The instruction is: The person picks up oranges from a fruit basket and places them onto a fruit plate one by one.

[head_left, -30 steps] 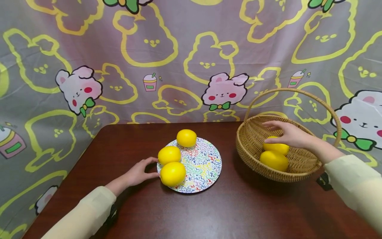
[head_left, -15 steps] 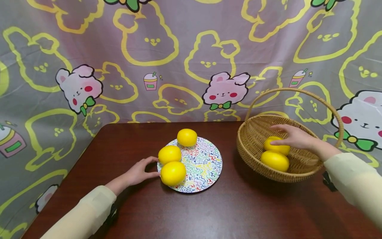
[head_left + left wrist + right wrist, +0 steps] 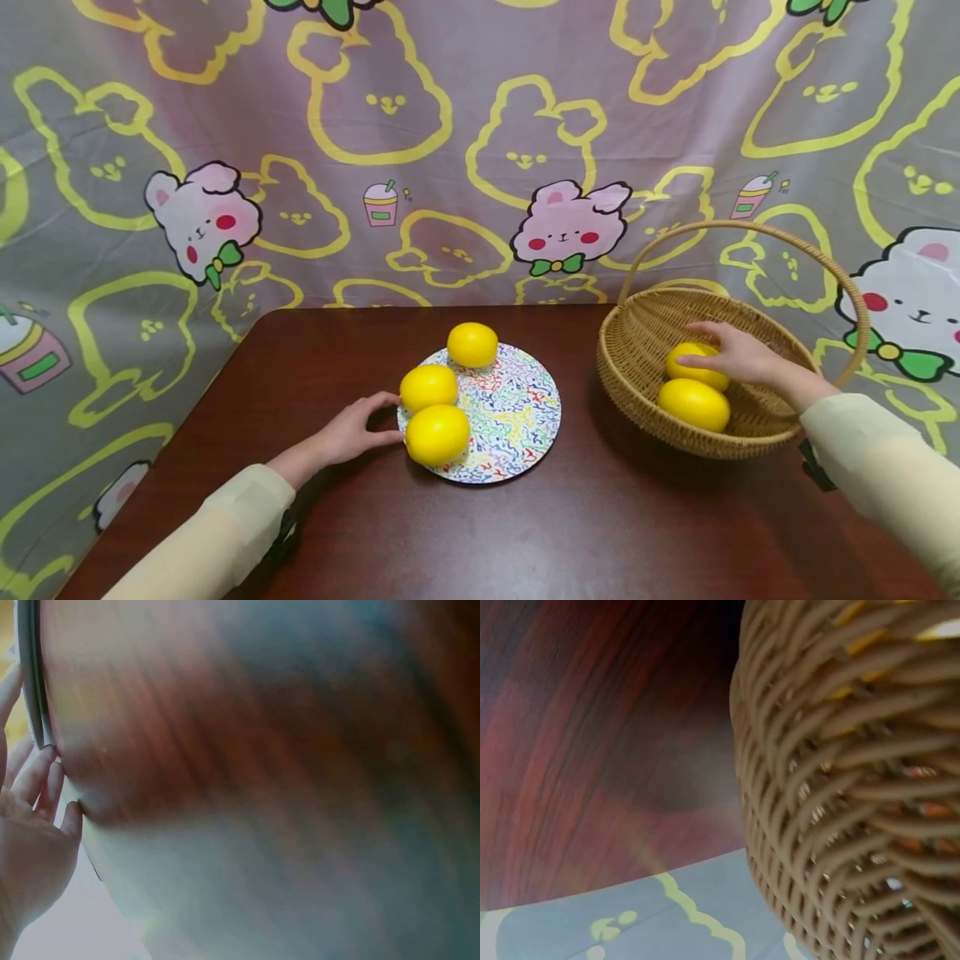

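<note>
On a round plate with multicoloured squiggles (image 3: 517,417) lie three lemons: a back lemon (image 3: 472,345), a middle lemon (image 3: 428,388) and a front lemon (image 3: 437,435). My left hand (image 3: 348,429) rests at the plate's left edge, its thumb and fingers spread beside the two nearer lemons. Its fingertips touch the rim in the left wrist view. Inside a wicker basket (image 3: 637,383) sit a rear lemon (image 3: 708,377) and a nearer lemon (image 3: 693,405). My right hand (image 3: 738,354) reaches in over the rear lemon, thumb across its front and fingers spread above; contact is unclear.
The basket's arched handle (image 3: 795,242) rises above my right forearm. Both plate and basket stand on a dark brown table (image 3: 465,542). A patterned cloth (image 3: 450,125) hangs behind the table's back edge. In the right wrist view the basket wall (image 3: 840,780) hides the hand.
My right hand has come down a little closer to the rear lemon in the basket. My left hand and the lemons keep their places.
</note>
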`<action>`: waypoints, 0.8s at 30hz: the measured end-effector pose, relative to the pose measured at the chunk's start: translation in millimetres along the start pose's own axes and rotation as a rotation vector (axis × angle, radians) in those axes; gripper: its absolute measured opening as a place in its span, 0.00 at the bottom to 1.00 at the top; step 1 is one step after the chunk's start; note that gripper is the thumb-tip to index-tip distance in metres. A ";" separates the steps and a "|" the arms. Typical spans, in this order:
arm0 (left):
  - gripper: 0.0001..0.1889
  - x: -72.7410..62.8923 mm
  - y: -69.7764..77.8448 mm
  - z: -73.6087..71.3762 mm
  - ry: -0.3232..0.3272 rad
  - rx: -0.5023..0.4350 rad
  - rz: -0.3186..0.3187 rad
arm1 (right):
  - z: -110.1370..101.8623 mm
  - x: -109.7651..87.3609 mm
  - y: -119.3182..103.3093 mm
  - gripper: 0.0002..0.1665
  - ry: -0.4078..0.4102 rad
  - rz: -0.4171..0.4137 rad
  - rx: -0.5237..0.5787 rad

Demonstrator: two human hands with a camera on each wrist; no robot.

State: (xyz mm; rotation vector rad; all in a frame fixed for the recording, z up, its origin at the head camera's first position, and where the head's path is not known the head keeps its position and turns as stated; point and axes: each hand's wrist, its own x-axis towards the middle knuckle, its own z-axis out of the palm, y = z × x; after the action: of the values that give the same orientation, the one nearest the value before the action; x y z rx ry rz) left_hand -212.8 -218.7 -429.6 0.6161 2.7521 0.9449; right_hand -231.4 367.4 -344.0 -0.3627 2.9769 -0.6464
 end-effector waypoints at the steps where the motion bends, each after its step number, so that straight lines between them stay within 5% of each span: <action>1: 0.32 0.3 0.3 0.0 0.000 0.005 0.007 | 0.7 0.0 0.9 0.46 -0.003 0.007 0.000; 24: 0.33 1.1 -0.1 0.6 -0.009 -0.009 -0.020 | 14.5 -2.8 19.8 0.46 -0.012 0.031 0.011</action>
State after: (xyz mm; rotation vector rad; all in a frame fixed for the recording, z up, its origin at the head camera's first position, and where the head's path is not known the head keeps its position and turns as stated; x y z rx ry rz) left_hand -213.6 -217.9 -430.2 0.5895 2.7393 0.9476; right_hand -231.2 379.7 -365.4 -0.3186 2.9600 -0.6547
